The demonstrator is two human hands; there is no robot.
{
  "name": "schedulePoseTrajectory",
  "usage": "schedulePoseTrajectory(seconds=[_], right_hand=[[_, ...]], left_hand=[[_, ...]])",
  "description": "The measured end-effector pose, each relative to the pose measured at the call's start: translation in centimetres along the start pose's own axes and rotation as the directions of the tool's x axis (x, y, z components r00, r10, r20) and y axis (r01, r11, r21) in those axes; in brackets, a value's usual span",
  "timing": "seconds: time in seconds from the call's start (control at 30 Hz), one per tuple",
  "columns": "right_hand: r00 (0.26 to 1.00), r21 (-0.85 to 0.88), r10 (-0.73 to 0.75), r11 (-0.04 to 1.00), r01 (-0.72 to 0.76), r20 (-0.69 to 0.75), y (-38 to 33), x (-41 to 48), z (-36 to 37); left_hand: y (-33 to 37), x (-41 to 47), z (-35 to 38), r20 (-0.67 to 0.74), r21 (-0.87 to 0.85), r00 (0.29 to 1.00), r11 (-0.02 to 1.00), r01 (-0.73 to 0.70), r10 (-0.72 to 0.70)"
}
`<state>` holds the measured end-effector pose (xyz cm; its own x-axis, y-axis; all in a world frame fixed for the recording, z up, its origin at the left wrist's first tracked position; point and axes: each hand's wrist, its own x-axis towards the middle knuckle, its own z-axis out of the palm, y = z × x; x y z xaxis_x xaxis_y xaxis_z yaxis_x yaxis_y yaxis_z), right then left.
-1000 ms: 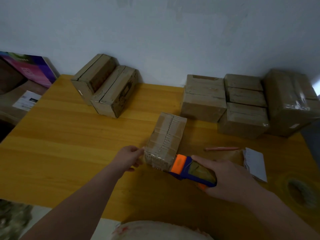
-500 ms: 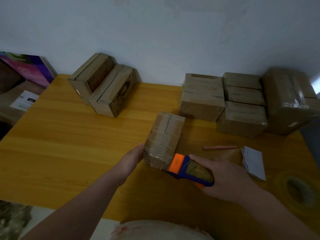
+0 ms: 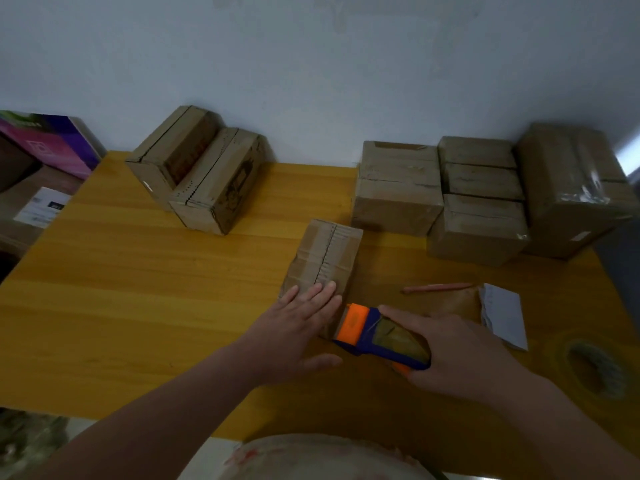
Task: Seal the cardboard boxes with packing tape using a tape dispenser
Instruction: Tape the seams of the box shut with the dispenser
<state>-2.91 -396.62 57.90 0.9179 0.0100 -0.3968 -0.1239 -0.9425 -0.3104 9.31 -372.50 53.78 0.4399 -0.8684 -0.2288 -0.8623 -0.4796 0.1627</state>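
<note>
The person's left forearm point(image 3: 166, 420) and right forearm point(image 3: 571, 427) are both uncovered from the picture's lower edge up to the wrist, and the left hand point(image 3: 298, 327) and right hand point(image 3: 460, 351) are bare as well. At the bottom centre, close under the camera, a rounded swell of pale, off-white fabric garment point(image 3: 311, 459) covers the torso. It bears a few faint reddish marks towards its left side, too blurred to tell whether they are a print or a stain.

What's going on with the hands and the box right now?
Left hand flat on box. Right hand grips tape dispenser at its near end. Nothing blocking.
</note>
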Motion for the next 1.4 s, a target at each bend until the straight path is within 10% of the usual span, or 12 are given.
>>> schedulePoseTrajectory(seconds=[1.4], right_hand=[[0.956, -0.059, 0.1, 0.994, -0.087, 0.274, -3.2, 5.0, -4.3]], left_hand=[[0.0, 0.8, 0.6, -0.058, -0.025, 0.997, 0.998, 0.056, -0.057]])
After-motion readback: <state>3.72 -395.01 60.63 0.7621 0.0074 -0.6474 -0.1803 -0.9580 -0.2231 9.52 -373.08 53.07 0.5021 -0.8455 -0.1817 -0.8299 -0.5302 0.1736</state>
